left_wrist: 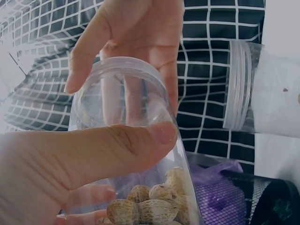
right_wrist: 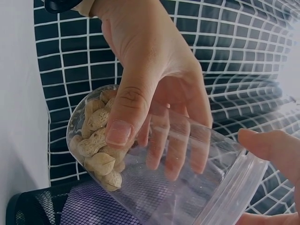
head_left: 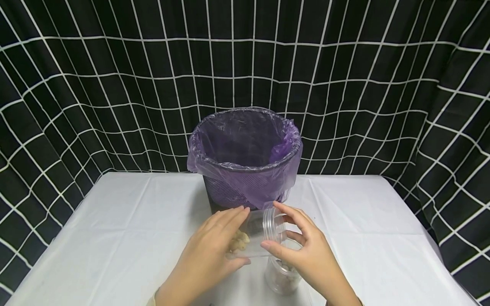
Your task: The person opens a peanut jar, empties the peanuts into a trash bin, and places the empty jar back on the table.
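Observation:
A clear plastic jar (head_left: 255, 231) lies on its side in the air between both hands, in front of the bin. Peanuts in shells (right_wrist: 99, 163) are gathered at its bottom end. My left hand (head_left: 214, 242) grips the jar's body near that end, thumb across the wall in the left wrist view. Around the ribbed mouth end curl the fingers and thumb of my right hand (head_left: 302, 244). I cannot tell whether a clear lid sits there. Below, a second clear jar (head_left: 282, 282) stands on the table, partly hidden, with pale contents.
Behind the hands stands a black mesh bin (head_left: 226, 191) lined with a purple plastic bag (head_left: 264, 180), its top uncovered. A white cloth covers the table (head_left: 134, 233). Black curtain with a white grid (head_left: 245, 55) encloses the back and sides.

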The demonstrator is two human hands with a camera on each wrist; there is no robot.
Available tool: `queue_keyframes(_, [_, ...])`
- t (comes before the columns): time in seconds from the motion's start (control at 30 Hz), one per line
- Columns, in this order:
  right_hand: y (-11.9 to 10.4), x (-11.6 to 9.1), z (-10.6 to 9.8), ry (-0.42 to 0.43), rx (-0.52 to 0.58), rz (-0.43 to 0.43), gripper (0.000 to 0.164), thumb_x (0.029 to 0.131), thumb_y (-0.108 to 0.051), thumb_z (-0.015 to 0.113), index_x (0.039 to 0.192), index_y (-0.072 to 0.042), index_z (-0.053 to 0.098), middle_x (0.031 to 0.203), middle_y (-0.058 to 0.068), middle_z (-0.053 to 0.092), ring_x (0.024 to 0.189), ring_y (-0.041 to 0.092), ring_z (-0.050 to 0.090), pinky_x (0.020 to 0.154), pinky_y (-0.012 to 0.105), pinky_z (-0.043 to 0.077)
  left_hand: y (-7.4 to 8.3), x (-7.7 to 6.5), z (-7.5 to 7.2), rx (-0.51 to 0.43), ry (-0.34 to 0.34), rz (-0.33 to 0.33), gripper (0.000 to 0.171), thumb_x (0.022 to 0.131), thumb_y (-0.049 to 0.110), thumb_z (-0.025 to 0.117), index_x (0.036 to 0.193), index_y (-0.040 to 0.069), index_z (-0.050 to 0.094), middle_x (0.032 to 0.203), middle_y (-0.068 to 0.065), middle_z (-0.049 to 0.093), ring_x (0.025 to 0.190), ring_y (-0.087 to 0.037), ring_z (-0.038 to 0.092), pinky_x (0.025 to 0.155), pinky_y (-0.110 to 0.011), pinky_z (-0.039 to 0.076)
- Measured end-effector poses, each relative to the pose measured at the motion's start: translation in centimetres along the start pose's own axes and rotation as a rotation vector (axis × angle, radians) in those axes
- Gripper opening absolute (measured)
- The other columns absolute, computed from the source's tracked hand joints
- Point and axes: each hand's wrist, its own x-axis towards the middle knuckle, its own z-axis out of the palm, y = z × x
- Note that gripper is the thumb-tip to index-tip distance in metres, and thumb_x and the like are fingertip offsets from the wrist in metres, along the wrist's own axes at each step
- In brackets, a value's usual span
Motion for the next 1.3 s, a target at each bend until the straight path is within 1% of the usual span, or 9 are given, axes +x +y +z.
queue_keyframes(0.27, [-0.06, 0.11, -0.12, 0.022, -0.007, -0.018, 0.069, 0.081, -0.024, 0.083, 0.142, -0.021, 0.053, 0.138, -0.004, 0.056, 0.119, 0.006, 0.053, 0.097, 0.019, 0.055, -0.03, 0.02, 0.01, -0.004, 0.005, 0.004, 0.094, 0.057, 0.028, 0.096, 0.139, 0.011, 0.055, 0.134, -0.004, 0.064, 0.123, -0.022, 0.06, 0.11, -0.036, 0.049])
queue_keyframes(0.4, [-0.11, 0.14, -0.15, 0.039, 0.01, 0.004, 0.067, 0.081, -0.023, 0.082, 0.142, -0.018, 0.053, 0.138, -0.002, 0.057, 0.116, 0.01, 0.057, 0.093, 0.02, 0.057, -0.01, 0.0, -0.02, -0.007, 0.001, 0.0, 0.093, 0.057, 0.028, 0.096, 0.139, 0.011, 0.055, 0.135, -0.003, 0.064, 0.123, -0.022, 0.06, 0.11, -0.037, 0.049])
queue_keyframes(0.53, [-0.08, 0.1, -0.19, 0.019, 0.01, 0.025, 0.066, 0.082, -0.026, 0.082, 0.141, -0.02, 0.054, 0.138, -0.004, 0.058, 0.115, 0.008, 0.057, 0.093, 0.021, 0.057, 0.03, -0.01, -0.08, -0.009, -0.005, -0.005, 0.092, 0.058, 0.028, 0.096, 0.139, 0.011, 0.055, 0.135, -0.003, 0.063, 0.123, -0.021, 0.06, 0.11, -0.037, 0.049])
queue_keyframes(0.67, [0.05, 0.1, -0.25, -0.003, 0.016, -0.004, 0.066, 0.082, -0.025, 0.082, 0.141, -0.02, 0.054, 0.139, -0.004, 0.057, 0.116, 0.005, 0.055, 0.095, 0.021, 0.056, 0.01, 0.0, -0.15, -0.007, -0.008, -0.009, 0.093, 0.058, 0.028, 0.095, 0.14, 0.011, 0.055, 0.135, -0.004, 0.063, 0.123, -0.022, 0.059, 0.11, -0.037, 0.049])
queue_keyframes(0.9, [0.03, 0.04, -0.44, -0.024, 0.042, -0.056, 0.066, 0.082, -0.021, 0.082, 0.141, -0.02, 0.053, 0.141, -0.003, 0.056, 0.12, 0.005, 0.052, 0.1, 0.018, 0.053, -0.06, -0.03, -0.22, -0.016, -0.006, -0.004, 0.094, 0.058, 0.028, 0.095, 0.14, 0.011, 0.054, 0.135, -0.003, 0.063, 0.124, -0.021, 0.059, 0.11, -0.036, 0.049])
queue_keyframes(0.97, [0.0, 0.02, -0.5, -0.034, 0.047, -0.067, 0.066, 0.082, -0.02, 0.082, 0.142, -0.022, 0.053, 0.142, -0.002, 0.055, 0.123, 0.005, 0.052, 0.103, 0.022, 0.053, -0.07, -0.03, -0.24, -0.017, -0.006, -0.004, 0.094, 0.058, 0.028, 0.095, 0.14, 0.011, 0.054, 0.135, -0.003, 0.063, 0.124, -0.021, 0.059, 0.11, -0.036, 0.049])
queue_keyframes(1.17, [-0.02, -0.1, -0.67, -0.055, 0.061, -0.078, 0.066, 0.083, -0.02, 0.081, 0.142, -0.027, 0.051, 0.146, -0.003, 0.052, 0.129, 0.002, 0.048, 0.108, 0.04, 0.05, -0.05, -0.03, -0.27, -0.028, -0.006, -0.005, 0.093, 0.058, 0.028, 0.096, 0.14, 0.011, 0.055, 0.135, -0.003, 0.063, 0.124, -0.02, 0.059, 0.109, -0.035, 0.049])
queue_keyframes(1.23, [0.0, -0.11, -0.72, -0.059, 0.062, -0.079, 0.068, 0.083, -0.02, 0.081, 0.143, -0.027, 0.051, 0.146, -0.003, 0.051, 0.129, 0.001, 0.047, 0.109, 0.042, 0.049, -0.05, -0.02, -0.29, -0.03, -0.006, -0.003, 0.093, 0.058, 0.028, 0.096, 0.14, 0.011, 0.054, 0.135, -0.002, 0.063, 0.124, -0.02, 0.059, 0.109, -0.036, 0.049])
queue_keyframes(1.3, [0.04, -0.09, -0.77, -0.053, 0.062, -0.079, 0.069, 0.083, -0.019, 0.081, 0.144, -0.025, 0.05, 0.146, -0.003, 0.051, 0.129, 0.0, 0.048, 0.108, 0.037, 0.05, -0.05, -0.01, -0.28, -0.03, -0.002, -0.001, 0.093, 0.058, 0.028, 0.096, 0.14, 0.011, 0.054, 0.135, -0.003, 0.063, 0.123, -0.02, 0.059, 0.109, -0.036, 0.05])
